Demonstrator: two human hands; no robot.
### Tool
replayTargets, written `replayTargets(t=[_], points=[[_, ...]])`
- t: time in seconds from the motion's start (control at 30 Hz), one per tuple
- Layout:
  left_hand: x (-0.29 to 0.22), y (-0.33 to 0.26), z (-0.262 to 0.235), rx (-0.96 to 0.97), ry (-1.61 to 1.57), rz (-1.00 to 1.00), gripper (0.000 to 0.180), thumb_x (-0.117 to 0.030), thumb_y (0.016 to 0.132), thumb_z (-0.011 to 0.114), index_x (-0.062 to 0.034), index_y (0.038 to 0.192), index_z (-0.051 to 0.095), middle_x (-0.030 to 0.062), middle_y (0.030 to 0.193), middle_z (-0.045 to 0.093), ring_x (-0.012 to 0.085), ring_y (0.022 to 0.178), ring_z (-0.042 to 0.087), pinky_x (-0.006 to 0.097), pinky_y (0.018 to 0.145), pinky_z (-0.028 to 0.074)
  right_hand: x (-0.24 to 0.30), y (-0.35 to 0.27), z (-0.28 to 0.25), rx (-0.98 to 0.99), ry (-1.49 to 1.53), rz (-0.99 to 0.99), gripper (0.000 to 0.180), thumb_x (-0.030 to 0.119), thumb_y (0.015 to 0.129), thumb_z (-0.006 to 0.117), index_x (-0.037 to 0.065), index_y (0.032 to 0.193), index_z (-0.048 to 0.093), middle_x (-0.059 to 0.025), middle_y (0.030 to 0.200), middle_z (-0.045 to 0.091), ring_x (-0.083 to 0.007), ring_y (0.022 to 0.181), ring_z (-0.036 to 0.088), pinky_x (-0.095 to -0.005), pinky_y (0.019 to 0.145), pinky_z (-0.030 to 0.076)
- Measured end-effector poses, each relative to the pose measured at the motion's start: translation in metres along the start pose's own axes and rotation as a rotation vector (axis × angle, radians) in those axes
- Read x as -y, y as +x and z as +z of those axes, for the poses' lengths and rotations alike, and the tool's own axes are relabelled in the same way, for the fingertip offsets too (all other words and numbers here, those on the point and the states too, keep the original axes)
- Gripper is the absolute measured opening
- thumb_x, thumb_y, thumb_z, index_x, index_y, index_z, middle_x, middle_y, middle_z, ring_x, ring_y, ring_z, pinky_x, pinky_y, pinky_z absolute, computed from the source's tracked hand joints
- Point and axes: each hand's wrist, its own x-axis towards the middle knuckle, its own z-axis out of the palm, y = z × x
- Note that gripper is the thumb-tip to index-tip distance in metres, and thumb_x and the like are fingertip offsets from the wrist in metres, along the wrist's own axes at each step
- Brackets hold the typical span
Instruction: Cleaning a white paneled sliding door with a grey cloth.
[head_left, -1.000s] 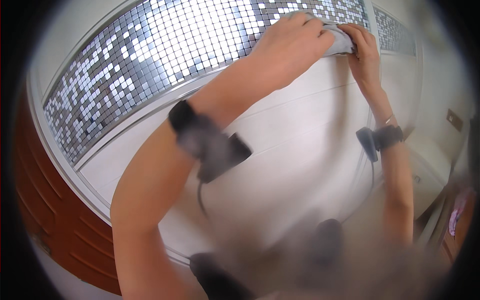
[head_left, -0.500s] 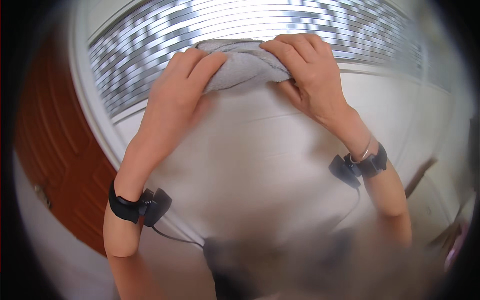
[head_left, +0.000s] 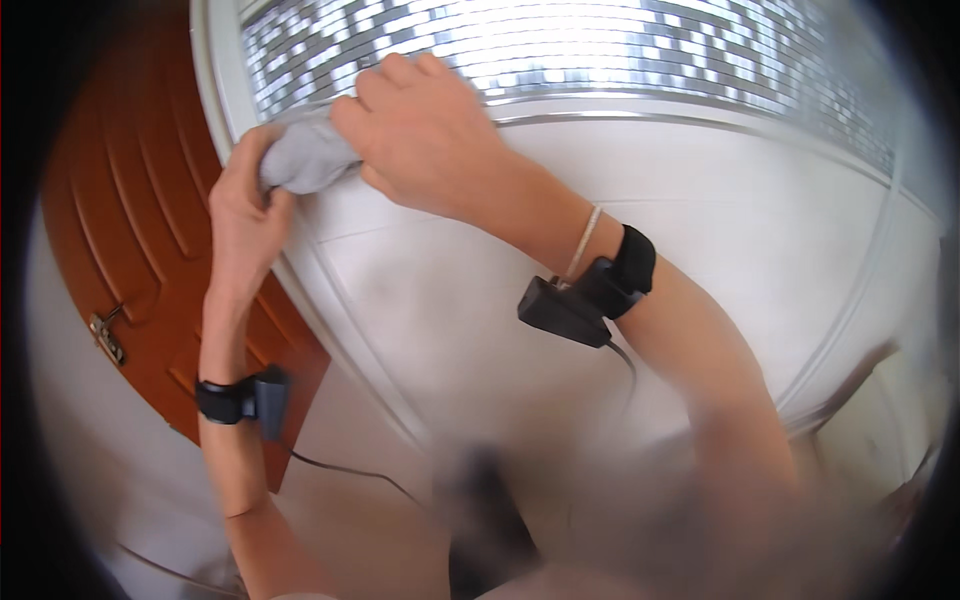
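Grey cloth (head_left: 312, 155) sits bunched between my two hands, up at the left end of the band of shiny tiles (head_left: 560, 60), just beside the white frame (head_left: 213, 80). I take the step in hand to be wiping: I have the cloth up at the wall, at the corner where the tiles meet the frame. Whether it presses on the surface or hangs just off it, I cannot tell from this angle. The next move, as I judge it, calls for a firm, flat press and a stroke along the tiles, with the folds held together so that no loose edge slips out.

My left hand (head_left: 248, 210) grasps the left end of the cloth, fingers bent around it and thumb below, so it is only partly closed, with the wad filling the gap. My right hand (head_left: 420, 135) turns its back to me, knuckles up, its fingers curled over the right end of the cloth and its thumb low beside the lower edge; the fingertips are hidden, but it seems to be gripping too. Below the cloth lies the white wall (head_left: 560, 180), and to my left is the brown door (head_left: 140, 180).
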Motion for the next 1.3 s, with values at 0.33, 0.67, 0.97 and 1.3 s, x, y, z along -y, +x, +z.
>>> replayTargets(t=[0.33,0.67,0.97,1.3], points=[[-0.088,0.033,0.023,0.039,0.017,0.277,0.047,0.008,0.071,0.055,-0.0028,0.117,0.056,0.0186,0.107,0.061,0.0346,0.100,0.061,0.036,0.089,0.048,-0.039,-0.019,-0.119,0.208,-0.097,0.057,0.030,0.012,0.062,0.071,0.008,0.090,0.061,-0.0070,0.085,0.059,-0.0271,0.088,0.055,-0.0380,0.074,0.043],[-0.236,0.049,0.037,-0.176,-0.156,0.699,0.031,-0.003,0.074,0.062,-0.0028,0.104,0.060,0.0158,0.101,0.062,0.0318,0.096,0.059,0.040,0.082,0.049,-0.017,-0.037,-0.300,0.326,-0.535,0.240,0.054,0.002,0.066,0.066,0.005,0.119,0.056,-0.0121,0.112,0.060,-0.0352,0.106,0.051,-0.0416,0.094,0.042],[-0.438,0.093,0.160,-0.255,-0.316,0.727,0.034,-0.016,0.074,0.067,-0.0042,0.106,0.065,0.0111,0.100,0.065,0.0261,0.096,0.058,0.037,0.079,0.044,-0.105,-0.131,-0.473,0.363,-0.960,0.500,0.056,-0.002,0.070,0.066,0.009,0.124,0.056,-0.0119,0.122,0.058,-0.0339,0.115,0.051,-0.0392,0.098,0.042],[-0.424,0.079,0.184,-0.464,-0.358,0.701,0.027,-0.011,0.066,0.068,-0.0062,0.091,0.062,0.0107,0.094,0.060,0.0265,0.093,0.056,0.035,0.084,0.045,-0.120,-0.159,-0.460,0.248,-0.974,0.567,0.058,-0.006,0.068,0.064,0.013,0.123,0.057,-0.0112,0.121,0.057,-0.0353,0.114,0.051,-0.0402,0.097,0.043]])
